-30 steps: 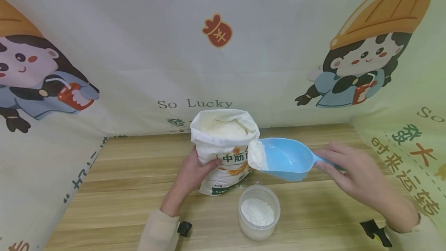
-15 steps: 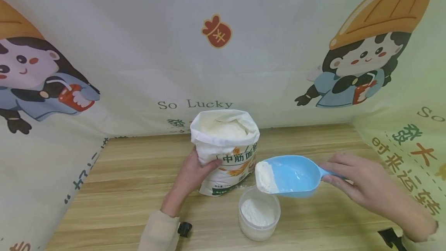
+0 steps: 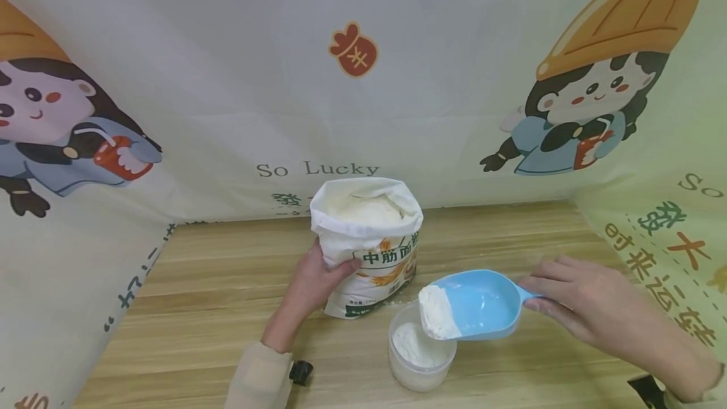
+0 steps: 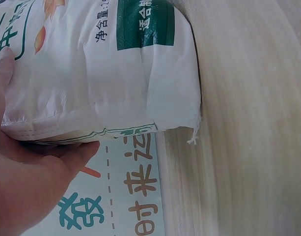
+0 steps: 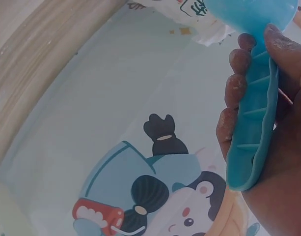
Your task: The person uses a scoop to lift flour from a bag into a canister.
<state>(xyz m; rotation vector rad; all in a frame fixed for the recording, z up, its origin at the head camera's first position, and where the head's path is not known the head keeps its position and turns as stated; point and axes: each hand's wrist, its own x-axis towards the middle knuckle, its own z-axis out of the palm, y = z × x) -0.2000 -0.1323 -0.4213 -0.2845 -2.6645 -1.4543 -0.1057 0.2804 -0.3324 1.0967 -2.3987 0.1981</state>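
My left hand [image 3: 318, 279] grips the side of a white flour bag [image 3: 369, 279], thumb across its printed front. The bag stands upright with its top rolled open and flour [image 3: 366, 210] visible inside. In the left wrist view the fingers [image 4: 76, 155] reach behind the bag [image 4: 91, 93]. My right hand [image 3: 585, 302] holds a blue scoop [image 3: 485, 302] by its handle, fingers curled round it, as the right wrist view shows on the handle [image 5: 256, 118]. Flour [image 3: 438, 312] lies at the scoop's front lip, above the right part of a clear round tub [image 3: 421, 377] that has flour in it.
All of this is on a wood-grain table [image 3: 216, 308]. A printed cloth [image 3: 454, 112] with cartoon figures hangs behind and along both sides. A little spilled flour [image 3: 400, 303] lies between the bag and the tub.
The scoop with its flour has come down and toward me, from beside the bag's rim to over the tub. The left hand and the bag have stayed in place.
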